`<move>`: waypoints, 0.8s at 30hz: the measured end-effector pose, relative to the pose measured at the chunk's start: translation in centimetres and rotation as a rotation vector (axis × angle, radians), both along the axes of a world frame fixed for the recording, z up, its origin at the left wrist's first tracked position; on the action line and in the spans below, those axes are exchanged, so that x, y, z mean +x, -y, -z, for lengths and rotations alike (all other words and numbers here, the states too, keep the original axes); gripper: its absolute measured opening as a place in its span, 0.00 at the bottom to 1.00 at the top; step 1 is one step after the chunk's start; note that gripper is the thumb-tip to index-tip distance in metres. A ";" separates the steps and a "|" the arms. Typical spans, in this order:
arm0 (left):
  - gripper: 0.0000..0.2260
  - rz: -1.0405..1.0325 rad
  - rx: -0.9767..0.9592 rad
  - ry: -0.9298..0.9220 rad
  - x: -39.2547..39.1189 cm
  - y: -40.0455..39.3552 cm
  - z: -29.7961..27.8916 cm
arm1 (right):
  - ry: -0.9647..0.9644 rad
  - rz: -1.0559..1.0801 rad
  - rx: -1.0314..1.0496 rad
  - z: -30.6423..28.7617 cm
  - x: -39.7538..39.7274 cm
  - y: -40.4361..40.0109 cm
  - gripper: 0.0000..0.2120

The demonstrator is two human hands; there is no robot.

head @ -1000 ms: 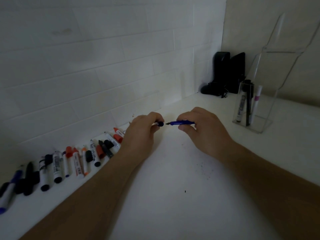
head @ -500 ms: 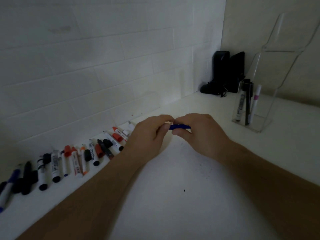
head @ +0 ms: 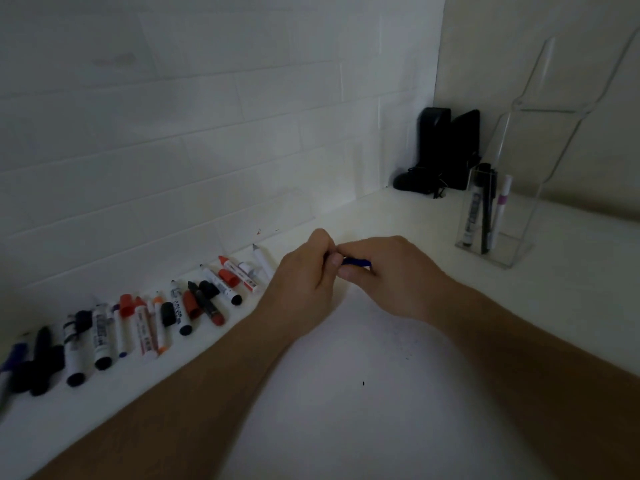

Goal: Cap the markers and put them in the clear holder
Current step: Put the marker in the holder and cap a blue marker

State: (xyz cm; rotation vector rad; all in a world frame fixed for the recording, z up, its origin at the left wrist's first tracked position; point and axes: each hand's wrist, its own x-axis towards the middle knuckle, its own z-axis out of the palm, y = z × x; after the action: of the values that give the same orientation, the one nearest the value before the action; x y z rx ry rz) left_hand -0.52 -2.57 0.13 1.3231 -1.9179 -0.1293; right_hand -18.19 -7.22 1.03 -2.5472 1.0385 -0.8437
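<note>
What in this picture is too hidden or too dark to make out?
- Head view: blue marker, mostly covered by the left hand and right hand; whether its cap is seated is hidden.
- Marker row: leftmost ones cut by the frame edge, labels too dim.
- Black objects in the corner: too dark to identify.

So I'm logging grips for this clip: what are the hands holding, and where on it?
Both grip one blue marker: right hand pinches the barrel, left hand covers its cap end.

A white counter (head: 346, 393) is seen; loose markers (head: 145, 317) are laid left of the left hand (head: 304, 289), a clear holder (head: 495, 216) right of the right hand (head: 391, 278)
</note>
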 end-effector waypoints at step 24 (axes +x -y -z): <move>0.19 0.106 -0.147 0.201 -0.4 -0.1 1.3 | 0.242 0.624 -0.298 -13.0 -9.1 1.5 0.11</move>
State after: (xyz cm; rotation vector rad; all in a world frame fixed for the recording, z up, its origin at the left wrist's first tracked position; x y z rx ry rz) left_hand -0.94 -2.49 -1.18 1.1742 -2.1237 0.0942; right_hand -27.29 -8.72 14.07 -2.2571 1.7668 -1.5196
